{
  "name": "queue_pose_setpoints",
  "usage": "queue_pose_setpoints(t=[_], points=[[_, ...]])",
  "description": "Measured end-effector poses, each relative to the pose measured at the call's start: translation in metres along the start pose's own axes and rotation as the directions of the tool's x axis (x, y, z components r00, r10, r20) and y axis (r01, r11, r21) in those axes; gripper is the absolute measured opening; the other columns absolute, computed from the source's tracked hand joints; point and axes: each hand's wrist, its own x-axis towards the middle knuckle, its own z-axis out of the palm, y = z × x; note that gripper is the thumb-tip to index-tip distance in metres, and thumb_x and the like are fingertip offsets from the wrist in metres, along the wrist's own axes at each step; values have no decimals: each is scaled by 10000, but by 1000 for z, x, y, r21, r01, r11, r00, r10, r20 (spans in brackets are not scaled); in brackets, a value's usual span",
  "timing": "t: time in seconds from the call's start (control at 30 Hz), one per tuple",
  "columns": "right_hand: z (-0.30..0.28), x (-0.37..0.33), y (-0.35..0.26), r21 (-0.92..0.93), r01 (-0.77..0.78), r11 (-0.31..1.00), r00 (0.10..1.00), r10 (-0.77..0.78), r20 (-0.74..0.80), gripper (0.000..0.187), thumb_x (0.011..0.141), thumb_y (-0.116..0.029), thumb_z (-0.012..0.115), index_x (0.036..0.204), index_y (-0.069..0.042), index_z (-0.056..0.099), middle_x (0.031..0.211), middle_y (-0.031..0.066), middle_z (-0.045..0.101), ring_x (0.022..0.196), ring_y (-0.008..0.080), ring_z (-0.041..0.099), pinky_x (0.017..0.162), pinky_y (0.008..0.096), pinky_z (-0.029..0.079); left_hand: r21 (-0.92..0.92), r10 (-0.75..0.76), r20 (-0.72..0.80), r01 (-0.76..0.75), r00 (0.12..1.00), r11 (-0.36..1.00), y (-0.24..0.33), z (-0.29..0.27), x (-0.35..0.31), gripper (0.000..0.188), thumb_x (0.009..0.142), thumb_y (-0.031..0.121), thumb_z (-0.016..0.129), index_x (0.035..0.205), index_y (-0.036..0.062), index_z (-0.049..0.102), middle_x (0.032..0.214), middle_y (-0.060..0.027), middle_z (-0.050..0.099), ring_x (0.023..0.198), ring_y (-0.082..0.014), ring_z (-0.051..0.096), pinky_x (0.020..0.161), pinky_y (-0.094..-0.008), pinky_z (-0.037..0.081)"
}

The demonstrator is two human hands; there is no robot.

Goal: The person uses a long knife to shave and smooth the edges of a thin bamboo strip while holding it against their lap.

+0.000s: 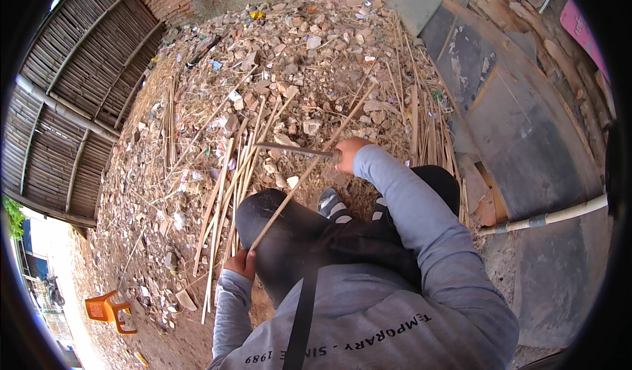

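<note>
My left hand (pixel 241 263) is closed around the near end of a long, thin bamboo strip (pixel 284 202), beside my left knee. The strip slants across that knee, away to the right, its far part over the rubble. My right hand (pixel 350 154) is closed on the handle of a long-bladed knife (pixel 293 149). Its dull blade points left and crosses the strip; whether the edge touches it I cannot tell. Several loose bamboo strips (pixel 230 192) lie in a bundle left of my knee.
Broken bricks and stones (pixel 289 60) cover the ground ahead. More bamboo strips (pixel 424 123) lie on the right, next to worn dark panels (pixel 546 139). A bamboo-slat wall (pixel 79 47) stands at the left, an orange plastic chair (pixel 108 309) at the lower left.
</note>
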Motion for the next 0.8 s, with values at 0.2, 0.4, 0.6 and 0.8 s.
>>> queue_pose_setpoints(t=[0.2,0.4,0.6,0.8], points=[[9,11,16,36,-29,999,999,31,-38,407,727,-278,627,1095,-106,627,1060,156,638,1000,315,607,880,389,483,-1,40,22,-40,999,999,-7,2,7,400,892,397,499,738,35,565,613,-250,560,611,-453,566,543,-512,429],[12,-2,-9,-10,86,996,996,-86,0,360,725,-318,634,1008,-97,653,1001,158,650,938,322,623,834,401,496,-73,38,-52,-41,998,996,1,-1,-2,386,888,379,515,728,32,565,590,-241,551,589,-448,564,528,-502,425],[18,12,15,-5,24,1000,1000,-24,9,370,727,-350,650,995,-96,652,954,162,653,908,334,626,821,409,499,-14,-30,3,31,1000,999,9,-4,4,379,882,373,526,729,29,569,604,-240,558,617,-446,571,555,-507,435],[22,-2,-23,-46,87,995,993,-91,-82,333,721,-345,660,960,-112,655,904,150,661,873,330,633,793,416,505,-66,-25,49,29,998,997,-4,-5,1,392,890,389,502,757,30,583,645,-235,581,654,-444,580,582,-501,444]])
